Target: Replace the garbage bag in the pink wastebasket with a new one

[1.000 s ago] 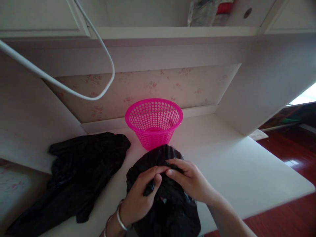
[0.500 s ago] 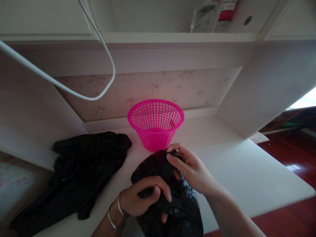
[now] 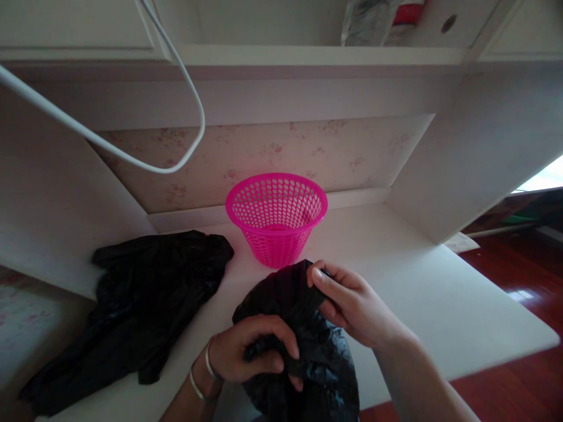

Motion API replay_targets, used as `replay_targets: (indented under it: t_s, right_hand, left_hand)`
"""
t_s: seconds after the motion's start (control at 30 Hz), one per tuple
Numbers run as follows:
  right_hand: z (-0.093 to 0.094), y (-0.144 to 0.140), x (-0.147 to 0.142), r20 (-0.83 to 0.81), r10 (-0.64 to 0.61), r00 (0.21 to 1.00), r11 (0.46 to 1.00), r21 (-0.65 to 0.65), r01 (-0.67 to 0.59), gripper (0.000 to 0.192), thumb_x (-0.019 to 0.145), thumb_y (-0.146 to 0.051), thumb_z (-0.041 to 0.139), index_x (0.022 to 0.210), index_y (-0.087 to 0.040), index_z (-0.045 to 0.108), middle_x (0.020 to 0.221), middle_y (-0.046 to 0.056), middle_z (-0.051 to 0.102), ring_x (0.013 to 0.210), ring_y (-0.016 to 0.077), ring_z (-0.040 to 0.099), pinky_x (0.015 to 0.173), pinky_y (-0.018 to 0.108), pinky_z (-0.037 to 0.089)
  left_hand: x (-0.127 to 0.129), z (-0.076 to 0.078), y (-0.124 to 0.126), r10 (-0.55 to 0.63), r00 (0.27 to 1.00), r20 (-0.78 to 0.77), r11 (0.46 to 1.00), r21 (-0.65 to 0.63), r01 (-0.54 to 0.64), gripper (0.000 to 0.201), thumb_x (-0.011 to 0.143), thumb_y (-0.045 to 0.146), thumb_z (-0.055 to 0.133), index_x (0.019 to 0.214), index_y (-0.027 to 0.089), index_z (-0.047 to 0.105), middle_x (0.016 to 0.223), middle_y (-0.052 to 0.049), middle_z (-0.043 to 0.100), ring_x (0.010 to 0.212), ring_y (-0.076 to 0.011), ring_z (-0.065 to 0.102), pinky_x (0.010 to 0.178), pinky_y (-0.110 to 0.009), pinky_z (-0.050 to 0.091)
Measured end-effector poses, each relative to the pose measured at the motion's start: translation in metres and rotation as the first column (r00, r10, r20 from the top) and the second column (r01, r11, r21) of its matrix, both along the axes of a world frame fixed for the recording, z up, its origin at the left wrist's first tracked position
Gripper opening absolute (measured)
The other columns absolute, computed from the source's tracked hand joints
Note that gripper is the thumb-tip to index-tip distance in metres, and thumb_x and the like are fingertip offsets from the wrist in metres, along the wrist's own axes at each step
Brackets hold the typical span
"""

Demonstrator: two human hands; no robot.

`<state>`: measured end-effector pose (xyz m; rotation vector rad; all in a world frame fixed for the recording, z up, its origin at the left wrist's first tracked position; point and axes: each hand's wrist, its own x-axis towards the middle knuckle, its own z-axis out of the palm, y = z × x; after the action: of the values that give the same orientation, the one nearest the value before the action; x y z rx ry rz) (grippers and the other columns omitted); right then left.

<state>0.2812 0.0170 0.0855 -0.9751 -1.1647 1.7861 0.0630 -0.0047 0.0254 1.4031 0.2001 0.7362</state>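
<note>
A black plastic bag (image 3: 325, 363) hangs in front of me over the near edge of the white desktop. My left hand (image 3: 259, 349), with two silver bangles at its wrist, is closed on the bag's bunched near side. Thumb and fingers of my right hand (image 3: 343, 296) pinch the bag's far rim. Just beyond the bag stands an upright pink perforated basket (image 3: 281, 237), its inside visible through the open top. Part of the bag is hidden behind my hands.
More black plastic (image 3: 162, 299) lies crumpled on the left of the white desktop (image 3: 409, 293). A white cable (image 3: 145, 164) loops down at the upper left. Overhead is a shelf (image 3: 316, 55) with a clear package (image 3: 367, 23). Side panels flank the desk.
My right hand has moved slightly right, drawing the bag's rim up and outward. My left hand keeps its hold, shifting only a little. The basket stays put.
</note>
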Motion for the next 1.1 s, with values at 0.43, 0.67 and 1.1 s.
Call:
replay_targets:
  t_s: [0.43,0.67,1.1]
  right_hand:
    - [0.003,-0.04,0.002,0.25,0.251,0.935,0.941,0.165,-0.297,0.018,0.094,-0.037,0.063,0.095,-0.019,0.059,0.083,0.003,0.069,0.071,0.0125,0.066,0.061,0.021,0.049]
    - [-0.015,-0.038,-0.005,0.537,-0.026,0.843,0.932,0.319,-0.174,0.046,0.084,-0.022,0.071,0.123,-0.025,0.048,0.067,-0.007,0.065,0.053,0.01,0.053,0.049,0.02,0.037]
    - [-0.014,-0.019,0.003,0.521,-0.463,0.717,0.362,0.849,-0.385,0.017,0.08,-0.004,0.054,0.087,-0.019,0.057,0.118,0.013,0.066,0.108,0.0242,0.064,0.093,0.038,0.055]
  left_hand:
    - [0.027,-0.002,-0.008,0.835,0.549,-0.039,0.441,0.645,-0.624,0.015,0.101,0.017,0.043,0.107,0.025,0.054,0.089,-0.002,0.062,0.081,-0.0151,0.062,0.075,-0.025,0.053]
    - [0.027,0.011,-0.01,0.791,0.612,-0.016,0.422,0.738,-0.526,0.026,0.088,0.003,0.043,0.1,0.025,0.048,0.079,0.0,0.055,0.074,-0.0177,0.059,0.067,-0.03,0.052]
    - [0.018,0.021,-0.009,0.772,0.62,-0.137,0.438,0.822,-0.364,0.023,0.091,0.004,0.047,0.104,0.022,0.052,0.098,-0.005,0.06,0.089,-0.0165,0.063,0.077,-0.028,0.054]
